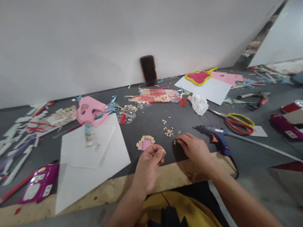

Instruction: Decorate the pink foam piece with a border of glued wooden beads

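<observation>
My left hand [150, 162] is closed in a pinch, a tiny pale wooden piece [163, 150] between thumb and forefinger. Just beyond it lies a pink card [146, 144] whose edge is lined with similar small pieces. My right hand [195, 149] rests low over the dark tabletop, its fingertips drawn together beside a couple of loose wooden pieces [175, 142]. Whether those fingertips grip anything is hidden. A small heap of wooden pieces [169, 131] lies in front of both hands. The blue glue gun [219, 137] lies to the right of my right hand.
Scissors [239, 123], pliers [255, 98] and crumpled tissue [199, 104] lie on the right. At the back are packed sticks [156, 95] and a leaning phone [149, 70]. White paper [71, 186], a pink mask shape [89, 108] and a purple object [40, 183] are on the left.
</observation>
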`<act>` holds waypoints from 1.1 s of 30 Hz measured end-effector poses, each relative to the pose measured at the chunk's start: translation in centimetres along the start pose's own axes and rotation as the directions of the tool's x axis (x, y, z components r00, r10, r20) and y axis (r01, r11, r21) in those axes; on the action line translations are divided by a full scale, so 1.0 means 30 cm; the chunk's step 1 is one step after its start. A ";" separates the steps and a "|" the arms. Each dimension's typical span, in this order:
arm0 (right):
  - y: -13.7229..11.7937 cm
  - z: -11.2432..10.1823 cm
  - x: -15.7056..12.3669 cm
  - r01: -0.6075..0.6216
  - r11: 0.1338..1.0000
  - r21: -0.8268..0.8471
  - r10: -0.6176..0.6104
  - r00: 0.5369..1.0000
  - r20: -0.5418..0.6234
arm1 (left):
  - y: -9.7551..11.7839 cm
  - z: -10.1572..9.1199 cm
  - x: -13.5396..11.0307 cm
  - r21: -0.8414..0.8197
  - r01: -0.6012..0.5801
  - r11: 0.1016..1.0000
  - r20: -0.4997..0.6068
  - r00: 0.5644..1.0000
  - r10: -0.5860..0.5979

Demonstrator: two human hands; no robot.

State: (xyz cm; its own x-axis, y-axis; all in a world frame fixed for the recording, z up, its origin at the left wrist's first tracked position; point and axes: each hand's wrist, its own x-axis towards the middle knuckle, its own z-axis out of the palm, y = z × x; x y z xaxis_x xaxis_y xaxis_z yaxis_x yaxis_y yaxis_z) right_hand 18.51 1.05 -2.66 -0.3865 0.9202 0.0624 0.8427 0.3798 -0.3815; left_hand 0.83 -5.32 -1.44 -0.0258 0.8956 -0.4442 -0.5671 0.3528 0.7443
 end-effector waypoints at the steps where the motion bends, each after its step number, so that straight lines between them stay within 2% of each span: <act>1: -0.002 0.006 0.004 -0.001 1.000 0.001 0.001 1.000 0.001 | 0.003 0.000 0.000 -0.003 0.002 1.000 -0.001 1.000 -0.002; 7: -0.004 -0.007 0.015 -0.030 0.998 -0.050 0.031 0.999 0.008 | 0.007 -0.007 0.003 -0.007 0.010 1.000 0.005 1.000 -0.010; 12: -0.024 -0.002 0.063 -0.026 0.991 -0.130 0.025 1.000 -0.011 | 0.001 -0.009 0.008 -0.023 0.013 1.000 0.016 1.000 -0.013; 17: -0.027 0.012 0.114 -0.011 0.991 -0.133 0.009 1.000 -0.012 | 0.005 -0.008 0.014 -0.036 0.010 0.999 0.004 1.000 -0.010; 20: -0.033 0.002 0.109 -0.006 0.993 -0.118 0.003 1.000 -0.027 | 0.009 -0.009 0.019 -0.041 0.004 0.999 0.001 1.000 -0.004; 23: -0.065 -0.030 0.067 0.050 0.993 0.109 -0.044 0.997 -0.061 | 0.011 -0.008 0.022 -0.034 -0.008 0.999 -0.009 1.000 0.008; 26: -0.116 -0.058 0.006 0.098 0.904 0.417 -0.065 0.994 -0.093 | 0.008 -0.001 0.023 -0.023 -0.023 0.999 -0.023 0.999 0.022; 29: -0.153 -0.062 -0.037 0.093 0.861 0.500 -0.043 0.993 -0.112 | 0.000 0.006 0.023 0.011 -0.044 0.999 -0.021 0.999 0.044; 33: -0.159 -0.049 -0.053 0.109 0.859 0.501 -0.046 0.990 -0.137 | -0.014 0.013 0.020 0.034 -0.073 0.997 0.002 0.997 0.073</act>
State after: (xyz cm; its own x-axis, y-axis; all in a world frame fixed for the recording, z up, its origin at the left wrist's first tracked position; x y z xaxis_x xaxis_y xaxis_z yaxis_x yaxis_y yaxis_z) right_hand 15.64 -2.08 0.41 -0.3702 0.9060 0.2054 0.4936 0.3792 -0.7826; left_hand 1.36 -4.83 -1.83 -0.0652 0.9193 -0.3880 -0.5358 0.2958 0.7908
